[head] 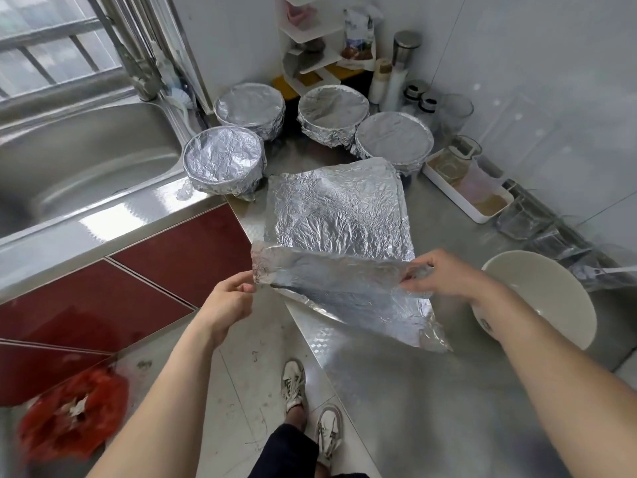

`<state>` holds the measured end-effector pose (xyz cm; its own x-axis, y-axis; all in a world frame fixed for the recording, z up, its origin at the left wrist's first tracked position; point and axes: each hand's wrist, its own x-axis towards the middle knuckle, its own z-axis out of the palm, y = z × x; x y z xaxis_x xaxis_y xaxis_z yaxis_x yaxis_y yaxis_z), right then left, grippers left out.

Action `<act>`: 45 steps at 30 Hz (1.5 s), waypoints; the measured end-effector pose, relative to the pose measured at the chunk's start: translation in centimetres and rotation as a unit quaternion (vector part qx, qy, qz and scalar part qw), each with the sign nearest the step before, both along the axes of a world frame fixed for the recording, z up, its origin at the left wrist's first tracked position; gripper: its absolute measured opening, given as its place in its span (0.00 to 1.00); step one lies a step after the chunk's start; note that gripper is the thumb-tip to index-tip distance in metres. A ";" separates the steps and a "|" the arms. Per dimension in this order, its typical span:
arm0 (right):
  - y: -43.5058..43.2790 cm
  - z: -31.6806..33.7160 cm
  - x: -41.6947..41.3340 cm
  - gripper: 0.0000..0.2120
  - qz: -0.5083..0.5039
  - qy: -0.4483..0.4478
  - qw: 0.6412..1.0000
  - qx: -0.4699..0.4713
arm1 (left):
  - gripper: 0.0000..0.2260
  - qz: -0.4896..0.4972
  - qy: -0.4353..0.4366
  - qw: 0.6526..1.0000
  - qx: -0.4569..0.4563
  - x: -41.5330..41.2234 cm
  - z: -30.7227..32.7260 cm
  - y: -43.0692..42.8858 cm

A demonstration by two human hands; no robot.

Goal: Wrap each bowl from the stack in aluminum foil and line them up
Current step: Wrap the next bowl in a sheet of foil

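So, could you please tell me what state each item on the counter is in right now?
Four wrapped bowls: covered in foil, grouped at the back of the counter.
Foil sheet: crinkled, spread flat, near edge lifted.
White bowl: unwrapped, upright, empty.
Left hand: pinching the foil's left corner.
Right hand: pinching the foil's right corner.

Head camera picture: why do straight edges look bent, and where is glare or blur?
Head view: the wide-angle lens bows the sink; bright glare sits on the counter edge and foil sheet; the red bag at lower left is blurred.
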<state>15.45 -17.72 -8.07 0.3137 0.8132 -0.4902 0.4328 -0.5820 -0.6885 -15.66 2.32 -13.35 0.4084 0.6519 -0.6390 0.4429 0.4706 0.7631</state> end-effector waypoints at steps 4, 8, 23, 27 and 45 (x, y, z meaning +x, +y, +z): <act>0.8 -0.2 0.4 0.08 -0.020 0.010 1.000 0.001 | 0.11 -0.026 -0.005 1.000 -0.006 0.4 0.4 1.1; 1.4 -0.2 0.4 0.06 -0.108 0.052 0.990 0.077 | 0.06 -0.026 0.009 1.000 -0.006 1.1 -0.5 1.2; 1.4 -7.5 -1.5 0.06 -0.252 -0.081 0.964 -0.020 | 0.11 0.166 0.018 0.985 -0.040 2.5 -4.6 0.6; 1.8 -8.2 -1.9 0.10 -0.203 -0.188 0.959 -0.061 | 0.11 0.168 0.030 0.985 -0.010 2.8 -5.0 0.1; 3.5 -9.4 -2.2 0.11 -0.169 -0.350 0.916 -0.097 | 0.15 0.170 0.114 0.973 0.109 3.6 -5.5 -0.7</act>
